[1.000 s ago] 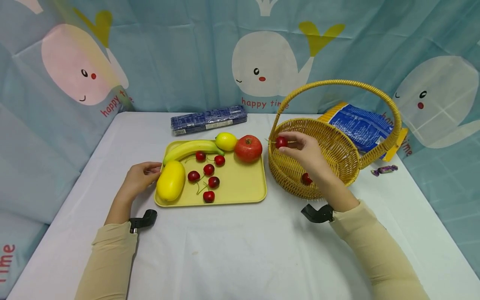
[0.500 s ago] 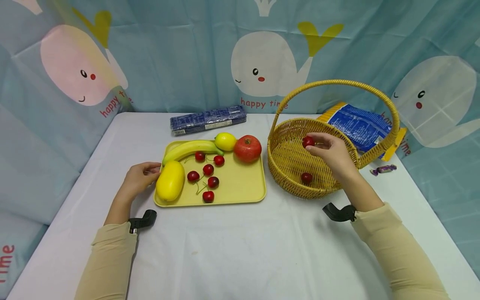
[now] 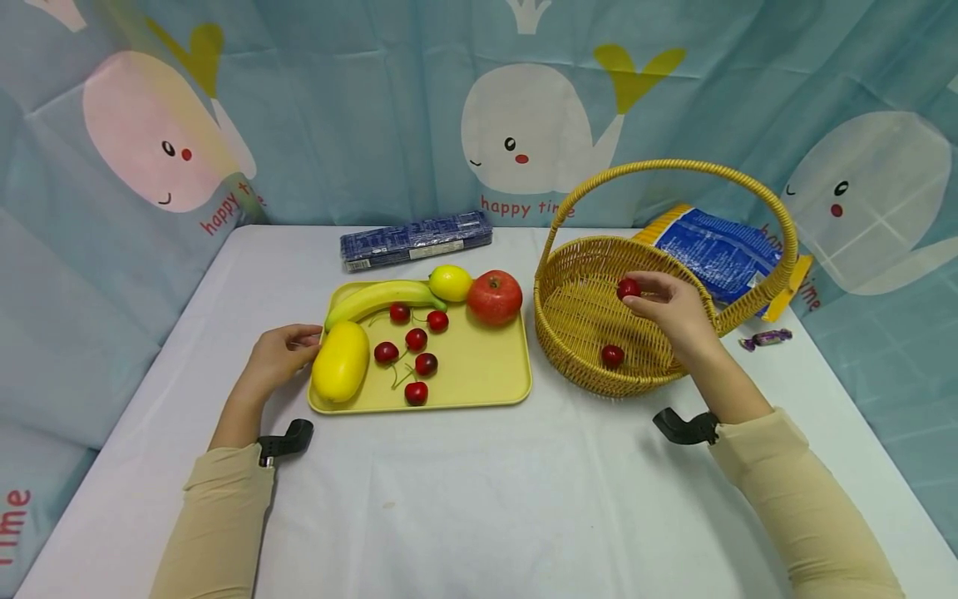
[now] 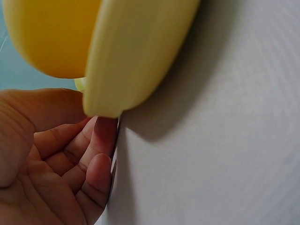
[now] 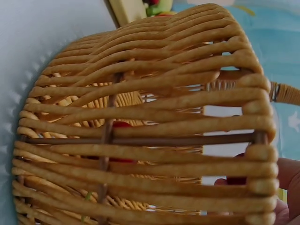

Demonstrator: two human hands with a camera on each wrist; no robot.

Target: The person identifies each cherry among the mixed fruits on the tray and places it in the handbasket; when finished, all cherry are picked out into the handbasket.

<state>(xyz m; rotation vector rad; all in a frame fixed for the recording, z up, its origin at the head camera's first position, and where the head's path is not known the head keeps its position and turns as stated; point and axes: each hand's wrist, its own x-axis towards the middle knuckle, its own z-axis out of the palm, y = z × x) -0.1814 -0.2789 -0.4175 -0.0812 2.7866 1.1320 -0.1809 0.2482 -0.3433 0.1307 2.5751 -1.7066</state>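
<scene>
In the head view my right hand [image 3: 674, 314] pinches a red cherry [image 3: 628, 289] between thumb and fingers, over the inside of the yellow wicker basket [image 3: 557, 353]. Another cherry [image 3: 612, 357] lies on the basket's bottom. My left hand [image 3: 279, 359] holds the left edge of the yellow tray [image 3: 479, 383], thumb above the rim and fingers below it in the left wrist view. On the tray are a yellow oval fruit [image 3: 341, 362], a banana [image 3: 385, 294], a lemon [image 3: 451, 283], a red apple-like fruit [image 3: 495, 298] and several cherries [image 3: 416, 339]. Basket weave partly hides the right hand in the right wrist view.
Behind the tray lies a dark blue packet [image 3: 416, 240]. A blue and yellow bag [image 3: 711, 249] is behind the basket, whose tall handle [image 3: 677, 165] arches above it. One purple wrapped candy [image 3: 766, 339] lies to the basket's right. A printed curtain [image 3: 359, 125] hangs behind the table.
My right hand has carried its cherry rightward from the basket's left rim to over its middle, uncovering the cherry at the bottom. My left hand and the tray have stayed in place.
</scene>
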